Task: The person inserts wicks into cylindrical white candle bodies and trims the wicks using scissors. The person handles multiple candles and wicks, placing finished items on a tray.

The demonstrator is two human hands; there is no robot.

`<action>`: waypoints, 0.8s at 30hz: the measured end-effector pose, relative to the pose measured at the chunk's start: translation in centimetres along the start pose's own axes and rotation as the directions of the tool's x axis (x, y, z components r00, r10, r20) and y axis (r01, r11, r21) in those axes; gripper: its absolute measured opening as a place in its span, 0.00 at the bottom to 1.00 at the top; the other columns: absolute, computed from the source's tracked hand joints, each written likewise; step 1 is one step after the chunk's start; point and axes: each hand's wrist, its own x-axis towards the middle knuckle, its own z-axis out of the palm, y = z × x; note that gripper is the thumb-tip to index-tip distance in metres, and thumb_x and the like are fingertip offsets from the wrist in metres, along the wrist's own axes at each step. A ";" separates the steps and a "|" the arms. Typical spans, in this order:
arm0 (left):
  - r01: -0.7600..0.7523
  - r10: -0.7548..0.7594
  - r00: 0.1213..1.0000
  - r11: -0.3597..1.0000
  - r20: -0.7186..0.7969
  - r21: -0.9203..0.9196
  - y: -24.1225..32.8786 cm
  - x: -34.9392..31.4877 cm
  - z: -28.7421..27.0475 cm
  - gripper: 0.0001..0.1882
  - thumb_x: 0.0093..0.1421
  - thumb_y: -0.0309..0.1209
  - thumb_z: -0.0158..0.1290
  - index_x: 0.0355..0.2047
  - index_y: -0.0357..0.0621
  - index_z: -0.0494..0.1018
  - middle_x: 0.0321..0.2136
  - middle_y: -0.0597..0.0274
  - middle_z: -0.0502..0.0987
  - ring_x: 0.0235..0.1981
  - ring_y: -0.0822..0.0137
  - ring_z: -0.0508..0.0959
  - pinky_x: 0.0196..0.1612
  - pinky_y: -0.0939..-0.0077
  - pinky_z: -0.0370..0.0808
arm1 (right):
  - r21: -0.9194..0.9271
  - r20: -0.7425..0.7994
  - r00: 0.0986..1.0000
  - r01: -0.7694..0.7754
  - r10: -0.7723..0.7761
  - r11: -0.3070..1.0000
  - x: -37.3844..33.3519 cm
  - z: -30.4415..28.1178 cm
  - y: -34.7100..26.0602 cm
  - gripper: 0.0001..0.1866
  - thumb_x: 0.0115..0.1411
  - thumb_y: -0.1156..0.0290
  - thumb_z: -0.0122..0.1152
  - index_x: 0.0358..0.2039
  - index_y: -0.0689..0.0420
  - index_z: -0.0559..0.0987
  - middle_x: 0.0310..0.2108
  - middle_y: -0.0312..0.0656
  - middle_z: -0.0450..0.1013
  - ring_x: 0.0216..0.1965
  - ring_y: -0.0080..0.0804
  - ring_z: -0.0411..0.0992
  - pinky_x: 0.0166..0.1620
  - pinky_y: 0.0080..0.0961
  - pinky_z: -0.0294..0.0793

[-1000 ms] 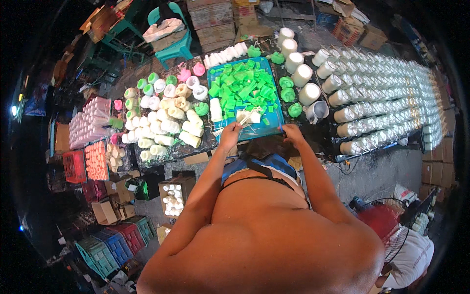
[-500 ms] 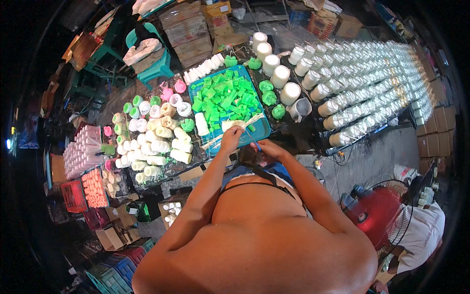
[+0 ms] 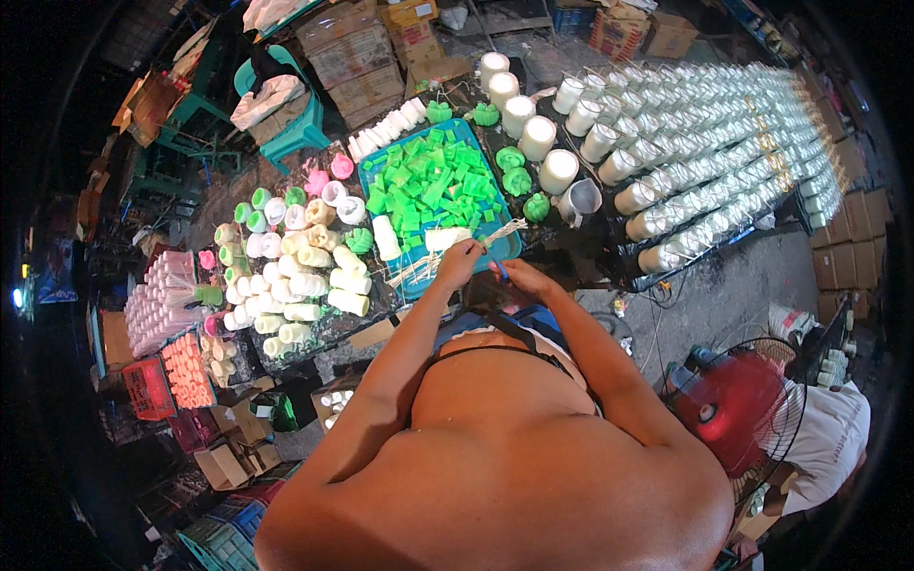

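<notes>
My left hand is closed in a pinch over the near edge of the blue tray; what its fingertips hold is too small to make out. Close by, my right hand is closed on a slim blue tool, its tip pointing toward the left fingers. Its exact kind is unclear. Beyond the left hand lies a cream cylinder, with thin pale strands fanning out beside it. Bright green chunks fill most of the tray. A second pale cylinder leans at its left side.
Left of the tray sit many cream wax cups and pink cylinders. To the right are white candles, a metal pitcher and rows of wicked candles. A red fan and a person in white are at lower right.
My left hand has shifted slightly right and nearer to me, closer to my right hand. The cream cylinder now shows lying beyond its fingers. My right hand still grips the blue tool.
</notes>
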 end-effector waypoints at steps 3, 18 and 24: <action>-0.022 0.022 1.000 1.000 0.021 0.010 -0.1 0.4 0.1 0.19 0.68 0.42 0.49 0.39 0.37 0.80 0.37 0.52 0.82 0.41 0.61 0.79 0.48 0.67 0.74 | -0.020 0.026 1.000 0.017 -0.017 1.000 0.7 -0.7 1.0 0.29 0.68 0.39 0.55 0.33 0.56 0.80 0.28 0.30 0.70 0.30 0.22 0.64 0.34 0.25 0.65; 0.043 -0.037 0.996 0.996 0.077 -0.075 -3.5 2.1 0.8 0.15 0.65 0.40 0.51 0.34 0.41 0.81 0.33 0.58 0.83 0.34 0.67 0.78 0.42 0.70 0.72 | 0.065 -0.046 0.997 -0.053 0.056 0.996 0.9 0.2 0.9 0.28 0.67 0.40 0.58 0.24 0.52 0.77 0.24 0.26 0.68 0.29 0.18 0.63 0.36 0.22 0.61; 0.015 -0.008 0.996 0.997 0.089 -0.077 -6.0 3.7 1.8 0.16 0.64 0.42 0.52 0.31 0.44 0.82 0.26 0.60 0.80 0.30 0.68 0.77 0.38 0.69 0.72 | 0.104 0.023 1.000 0.006 -0.008 0.995 4.3 -0.6 6.6 0.28 0.66 0.40 0.60 0.23 0.52 0.77 0.24 0.28 0.68 0.30 0.19 0.64 0.37 0.23 0.62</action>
